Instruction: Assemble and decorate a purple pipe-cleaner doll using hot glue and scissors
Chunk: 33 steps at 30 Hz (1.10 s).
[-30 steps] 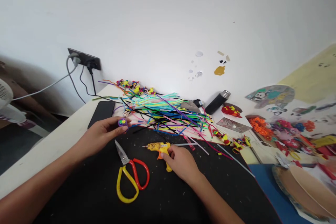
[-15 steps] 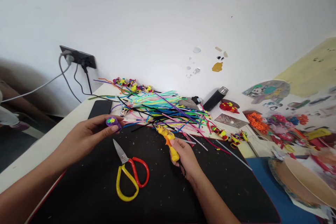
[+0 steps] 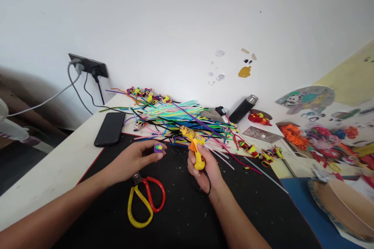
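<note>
My left hand (image 3: 137, 157) pinches a small purple round piece with a yellow-green centre (image 3: 158, 148) between thumb and fingers, just above the black mat (image 3: 181, 210). My right hand (image 3: 203, 169) is wrapped round the handle of a yellow glue gun (image 3: 193, 140), held upright with its nozzle pointing up and left, close to the purple piece. Under my left wrist lie scissors (image 3: 146, 200) with one yellow and one red handle.
A heap of coloured pipe cleaners (image 3: 187, 122) spreads behind the mat. A black phone (image 3: 110, 128) lies at the left, a black flask (image 3: 242, 109) at the back, small craft figures (image 3: 263, 155) and paper plates (image 3: 341, 202) to the right. Cables hang from a wall socket (image 3: 87, 66).
My right hand picked the glue gun off the mat and raised it upright. My left hand carried the purple piece right, toward the gun's nozzle, over the scissors.
</note>
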Motion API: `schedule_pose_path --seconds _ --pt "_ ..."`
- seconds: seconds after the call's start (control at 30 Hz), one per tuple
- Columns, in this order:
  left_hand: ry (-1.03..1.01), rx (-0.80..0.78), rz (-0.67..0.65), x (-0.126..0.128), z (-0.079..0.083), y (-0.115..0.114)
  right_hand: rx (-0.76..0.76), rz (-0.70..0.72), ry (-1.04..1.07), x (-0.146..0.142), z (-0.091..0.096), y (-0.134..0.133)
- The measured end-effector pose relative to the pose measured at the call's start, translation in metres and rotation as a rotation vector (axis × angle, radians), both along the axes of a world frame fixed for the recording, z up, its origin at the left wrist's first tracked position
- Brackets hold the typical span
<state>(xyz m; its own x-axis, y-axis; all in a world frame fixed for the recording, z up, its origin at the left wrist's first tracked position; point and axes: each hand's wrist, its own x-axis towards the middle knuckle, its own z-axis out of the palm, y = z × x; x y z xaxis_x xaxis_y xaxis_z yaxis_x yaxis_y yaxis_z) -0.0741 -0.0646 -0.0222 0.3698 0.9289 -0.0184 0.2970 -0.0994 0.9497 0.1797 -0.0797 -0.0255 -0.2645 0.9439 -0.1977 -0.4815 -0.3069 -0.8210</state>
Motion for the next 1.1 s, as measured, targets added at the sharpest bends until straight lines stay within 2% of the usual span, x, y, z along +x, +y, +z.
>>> schedule_pose_path --seconds 0.13,0.27,0.43,0.6,0.83,1.1 --pt "0.077 0.109 0.002 0.011 -0.005 0.022 0.037 -0.027 0.023 0.007 0.006 0.014" --pt "0.184 0.236 0.07 0.018 -0.005 0.041 0.063 -0.033 0.13 0.012 0.011 0.038" --pt "0.238 0.353 0.168 0.019 -0.01 0.053 0.049 0.005 0.145 0.005 -0.009 0.056" --pt "0.29 0.375 0.217 0.014 -0.019 0.05 0.106 0.029 0.056 0.009 -0.028 0.051" --pt "0.357 0.417 0.235 0.005 -0.028 0.046 0.12 0.055 0.071 0.009 -0.03 0.043" --pt "0.417 0.504 0.237 -0.002 -0.038 0.046 0.106 0.197 -0.138 -0.006 -0.036 0.029"
